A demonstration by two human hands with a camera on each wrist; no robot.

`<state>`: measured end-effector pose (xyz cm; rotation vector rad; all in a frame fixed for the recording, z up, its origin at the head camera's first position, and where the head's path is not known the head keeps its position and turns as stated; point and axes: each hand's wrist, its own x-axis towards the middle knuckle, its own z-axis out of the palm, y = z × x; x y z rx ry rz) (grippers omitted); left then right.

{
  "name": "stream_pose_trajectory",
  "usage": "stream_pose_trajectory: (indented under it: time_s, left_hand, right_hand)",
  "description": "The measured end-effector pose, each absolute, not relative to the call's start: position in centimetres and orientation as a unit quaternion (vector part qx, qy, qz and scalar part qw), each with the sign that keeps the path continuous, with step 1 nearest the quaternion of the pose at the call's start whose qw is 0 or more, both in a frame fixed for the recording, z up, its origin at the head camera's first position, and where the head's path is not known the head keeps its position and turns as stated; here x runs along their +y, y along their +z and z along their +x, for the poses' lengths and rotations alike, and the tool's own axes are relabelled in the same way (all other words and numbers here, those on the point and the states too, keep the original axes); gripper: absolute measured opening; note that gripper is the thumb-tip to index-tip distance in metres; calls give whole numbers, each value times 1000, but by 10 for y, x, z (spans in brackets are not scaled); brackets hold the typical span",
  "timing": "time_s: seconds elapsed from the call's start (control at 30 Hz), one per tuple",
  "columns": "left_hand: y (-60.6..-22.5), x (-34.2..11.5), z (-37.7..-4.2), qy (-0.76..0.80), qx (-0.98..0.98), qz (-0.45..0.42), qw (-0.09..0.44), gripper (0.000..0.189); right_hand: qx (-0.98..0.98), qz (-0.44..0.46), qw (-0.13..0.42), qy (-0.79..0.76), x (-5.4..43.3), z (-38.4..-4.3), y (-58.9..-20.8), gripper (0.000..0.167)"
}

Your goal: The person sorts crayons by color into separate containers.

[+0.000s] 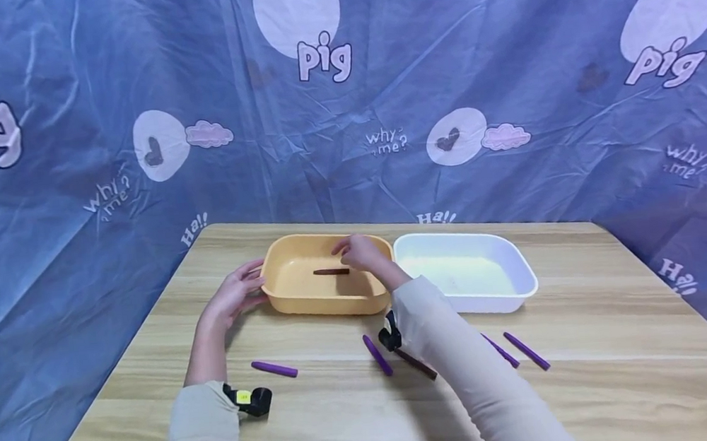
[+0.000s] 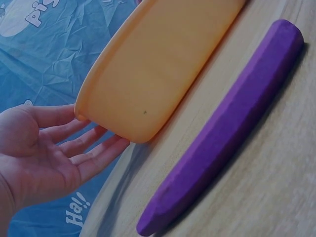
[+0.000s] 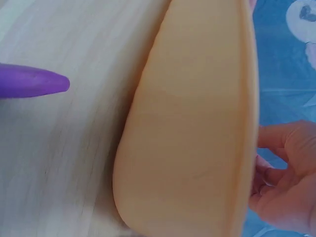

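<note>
Now, left hand (image 1: 239, 294): fingers straight and slightly spread, their tips touching the left end of the orange tub (image 1: 323, 306); nothing gripped.
Right hand (image 1: 361, 252): over the right half of the orange tub, fingers loosely bent, with nothing seen between them; the right wrist view hides the tips behind the tub wall.
Inner brown stick (image 1: 331, 271): inside the orange tub, near its middle, lying crosswise and apart from the fingers of the right hand.
Orange tub: upright at the far side of the table (image 1: 597, 296), just left of the white tub (image 1: 489, 304).
Sticks in: one brown stick shows in the orange tub; the near wall may hide others.
Sticks out: five show on the table, so by the look of it the gathering is at an early stage, most sticks lying loose.
Left stick (image 1: 275, 368): purple, near the left sleeve (image 1: 204, 430).
Middle pair: one purple stick (image 1: 377, 355), and right of it the outer brown stick (image 1: 415, 364), partly behind the right wrist camera (image 1: 390, 333).
Right pair: two purple sticks (image 1: 526, 351) on the near side of the white tub, side by side, right of the right sleeve (image 1: 456, 352).
Backdrop: blue printed cloth (image 1: 502, 36) at the far side, left and right.
</note>
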<state>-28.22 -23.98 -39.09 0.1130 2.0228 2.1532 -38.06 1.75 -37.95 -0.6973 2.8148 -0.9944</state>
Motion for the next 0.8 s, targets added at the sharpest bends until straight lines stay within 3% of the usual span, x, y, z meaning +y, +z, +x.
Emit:
stream_pose_trajectory:
  time_s: [0.07,0.2,0.8]
  left_hand:
    - [-391,-241,-283,725,682,37,92,53]
    - [-391,-241,-283,726,680,35,93,53]
    - [-390,-239,-280,720,686,40,92,53]
  right_hand:
    - [924,-202,58,-319,17,-351,-349,34]
    - [924,-211,35,-317,25,-340,-342,29]
    - [887,-251,-21,-387,89,-247,-342,20]
